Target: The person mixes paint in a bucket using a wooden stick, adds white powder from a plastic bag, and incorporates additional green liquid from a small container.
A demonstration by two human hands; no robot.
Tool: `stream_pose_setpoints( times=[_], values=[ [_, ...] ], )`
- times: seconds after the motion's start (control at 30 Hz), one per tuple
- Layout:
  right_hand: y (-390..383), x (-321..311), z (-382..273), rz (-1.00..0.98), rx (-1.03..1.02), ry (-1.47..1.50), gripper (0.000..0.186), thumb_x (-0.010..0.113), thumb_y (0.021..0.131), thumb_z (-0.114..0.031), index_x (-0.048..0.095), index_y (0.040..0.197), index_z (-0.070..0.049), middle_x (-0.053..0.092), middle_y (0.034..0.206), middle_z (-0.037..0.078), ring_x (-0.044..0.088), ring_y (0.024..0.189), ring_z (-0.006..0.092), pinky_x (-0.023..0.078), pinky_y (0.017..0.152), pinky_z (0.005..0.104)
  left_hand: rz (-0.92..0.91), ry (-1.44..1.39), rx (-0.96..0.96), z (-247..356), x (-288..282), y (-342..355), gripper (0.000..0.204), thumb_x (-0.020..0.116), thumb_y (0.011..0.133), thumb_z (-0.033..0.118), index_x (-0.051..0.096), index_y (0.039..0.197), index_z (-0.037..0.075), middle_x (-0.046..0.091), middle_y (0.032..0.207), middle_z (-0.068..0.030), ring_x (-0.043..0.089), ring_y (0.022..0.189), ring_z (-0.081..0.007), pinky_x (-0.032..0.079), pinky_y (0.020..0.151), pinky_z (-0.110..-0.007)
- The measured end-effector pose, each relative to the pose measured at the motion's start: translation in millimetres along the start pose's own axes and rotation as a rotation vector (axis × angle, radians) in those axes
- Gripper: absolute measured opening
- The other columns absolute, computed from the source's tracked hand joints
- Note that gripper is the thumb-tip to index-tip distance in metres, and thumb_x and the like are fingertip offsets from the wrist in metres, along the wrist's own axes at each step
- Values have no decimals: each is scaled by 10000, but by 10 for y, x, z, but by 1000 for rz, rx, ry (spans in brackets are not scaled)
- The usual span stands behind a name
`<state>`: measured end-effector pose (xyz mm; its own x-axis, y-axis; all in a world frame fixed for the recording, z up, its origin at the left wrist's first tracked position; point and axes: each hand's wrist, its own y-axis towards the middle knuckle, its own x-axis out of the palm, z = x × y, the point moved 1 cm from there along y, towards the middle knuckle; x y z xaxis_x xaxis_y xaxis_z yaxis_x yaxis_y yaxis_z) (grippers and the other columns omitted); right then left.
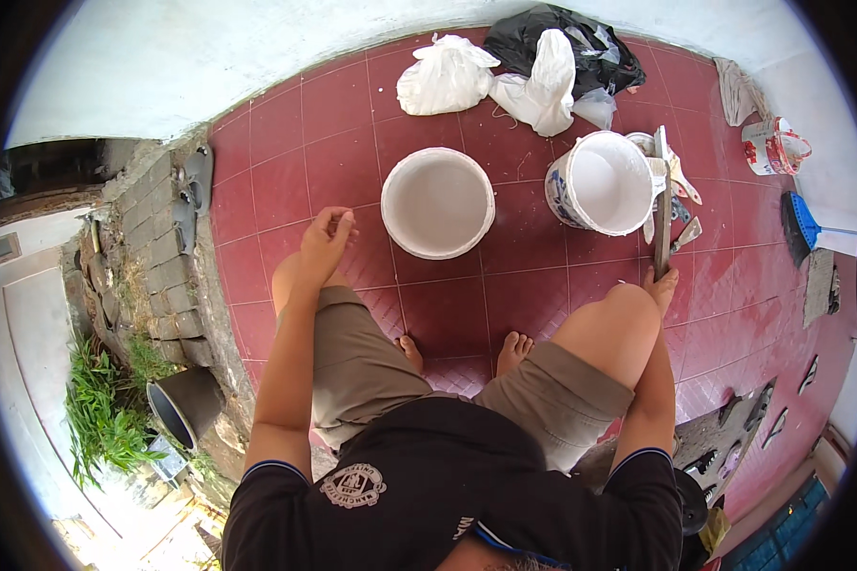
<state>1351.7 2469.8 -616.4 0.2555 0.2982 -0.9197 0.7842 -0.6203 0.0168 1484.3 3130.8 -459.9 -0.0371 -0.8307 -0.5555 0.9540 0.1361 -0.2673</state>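
Observation:
On the red tiled floor before me stands a white bucket (438,249) with a pale, whitish inside. My left hand (329,236) hangs just left of it, over my left knee, fingers loosely bent and apart, holding nothing. My right hand (662,284), beyond my right knee, grips the lower end of a long wooden stick (663,233). The stick's far part is coated white and reaches past the right side of a second white bucket (558,195) with blue print. My right knee partly covers the right hand's wrist. Whether the stick touches this bucket, I cannot tell.
White plastic bags (448,76) and a black bag (590,52) lie along the far wall. Paint brushes (681,181) and a scraper (687,234) lie beside the right bucket. Further right are a red-and-white pail (773,147) and a blue broom (802,224).

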Motion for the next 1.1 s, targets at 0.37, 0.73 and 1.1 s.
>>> stream_pose_setpoints(
  times=[0.37,0.73,1.1],
  values=[
    [123,-261,64,94,62,-17,502,678,887,-226,440,1235,46,529,1210,299,546,1134,472,470,950,525,-416,-392,-262,213,215,-83,450,559,1038,326,530,1310,-31,617,1220,-133,668,1050,-231,573,850,-343],
    [-277,-176,119,61,72,236,470,698,891,-190,454,1203,62,576,1123,296,589,1032,453,470,899,503,-463,-495,-285,91,359,68,370,641,995,209,533,1253,-34,611,1161,-128,656,1013,-210,595,856,-367],
    [-347,177,252,38,203,478,489,724,876,-194,456,1191,67,570,1119,302,583,1008,453,463,888,514,-370,-526,-134,314,619,47,273,668,953,110,530,1137,-37,624,964,-115,683,827,-189,631,724,-330]
  ],
)
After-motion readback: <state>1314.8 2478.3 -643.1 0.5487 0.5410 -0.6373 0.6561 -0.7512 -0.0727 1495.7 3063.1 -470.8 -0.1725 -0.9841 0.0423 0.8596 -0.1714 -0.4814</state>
